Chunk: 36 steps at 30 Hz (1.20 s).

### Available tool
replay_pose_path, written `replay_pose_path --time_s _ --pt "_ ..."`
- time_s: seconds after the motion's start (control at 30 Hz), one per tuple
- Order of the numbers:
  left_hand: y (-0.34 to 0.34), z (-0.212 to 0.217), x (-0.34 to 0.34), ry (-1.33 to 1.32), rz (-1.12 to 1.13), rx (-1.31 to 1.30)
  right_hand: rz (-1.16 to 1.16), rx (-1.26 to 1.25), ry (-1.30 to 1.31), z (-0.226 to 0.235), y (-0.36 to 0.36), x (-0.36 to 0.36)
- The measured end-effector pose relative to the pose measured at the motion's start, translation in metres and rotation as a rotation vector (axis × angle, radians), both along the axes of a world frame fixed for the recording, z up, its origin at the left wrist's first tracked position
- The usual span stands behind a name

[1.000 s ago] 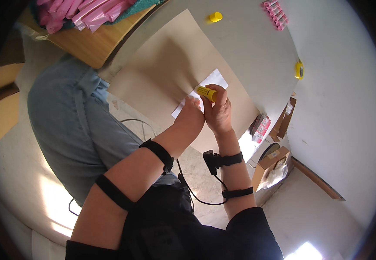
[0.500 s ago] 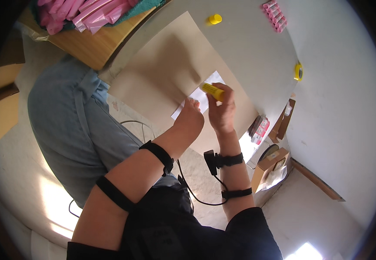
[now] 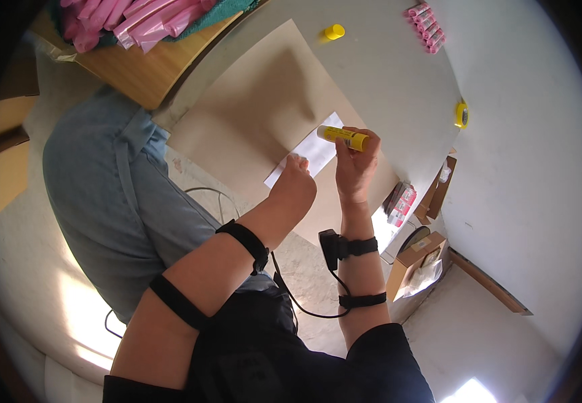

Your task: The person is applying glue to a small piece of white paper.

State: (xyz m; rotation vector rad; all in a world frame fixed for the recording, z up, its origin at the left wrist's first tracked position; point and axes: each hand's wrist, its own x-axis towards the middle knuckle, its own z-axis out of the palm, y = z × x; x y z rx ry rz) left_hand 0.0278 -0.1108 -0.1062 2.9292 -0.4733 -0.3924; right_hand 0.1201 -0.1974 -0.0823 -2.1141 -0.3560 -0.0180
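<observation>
My right hand [image 3: 357,164] is wrapped around a yellow glue stick [image 3: 348,138]. Its white end points left over a narrow strip of white paper [image 3: 319,151]. The strip lies slantwise on a large beige cardboard sheet [image 3: 227,117]. My left hand [image 3: 296,171] is closed, with bunched fingers pressing on the strip near its lower left part; the fingertips are partly hidden. A yellow cap [image 3: 334,31] rests beyond the cardboard, apart from both hands.
Pink plastic bags [image 3: 147,23] fill a green-lined container on the wooden table [image 3: 136,74] at the far left. Pink rolls [image 3: 426,27] and yellow tape [image 3: 462,115] sit toward the right. Cardboard boxes [image 3: 412,265] stand at right and left [image 3: 9,171]. A black cable [image 3: 298,305] hangs between my forearms.
My right hand has moved a little to the right with the glue stick, which is now tilted closer to level. The left hand stays nearly still on the paper.
</observation>
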Motion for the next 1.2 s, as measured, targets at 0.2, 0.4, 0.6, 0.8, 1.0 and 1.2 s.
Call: replay_pose_path --time_s 0.2,0.4,0.6,0.8,1.0,1.2 --pt "0.004 0.003 0.001 0.089 -0.041 0.0 0.164 -0.26 -0.007 -0.005 0.002 -0.001" --pt "0.004 0.009 0.004 0.102 -0.051 0.0 -0.265 0.277 0.281 -0.002 -0.013 0.015" --pt "0.005 0.007 0.004 0.152 -0.049 -0.001 0.105 -0.282 -0.099 -0.009 0.001 0.004" --pt "0.005 0.011 0.005 0.113 -0.045 -0.021 -0.281 0.246 0.319 -0.002 -0.017 0.027" --pt "0.005 0.009 0.004 0.105 -0.062 0.006 -0.226 0.157 0.229 -0.007 -0.008 0.023" --pt "0.005 0.007 0.004 0.093 -0.048 0.008 -0.243 0.154 0.29 -0.012 -0.013 0.031"
